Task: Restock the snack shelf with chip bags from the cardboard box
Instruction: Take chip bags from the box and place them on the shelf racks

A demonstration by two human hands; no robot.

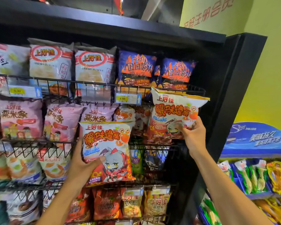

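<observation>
At the shelf, the lower bag hangs before the middle tier and the upper bag tilts at that tier's right end, left hand gripping the lower, right hand pinching the upper, hands apart.

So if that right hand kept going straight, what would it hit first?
Probably the matching crab bags already on that shelf: the right hand points up and inward, with the held bag ahead. Depth is unclear, so the bag's top might catch the wire rail above first.
</observation>
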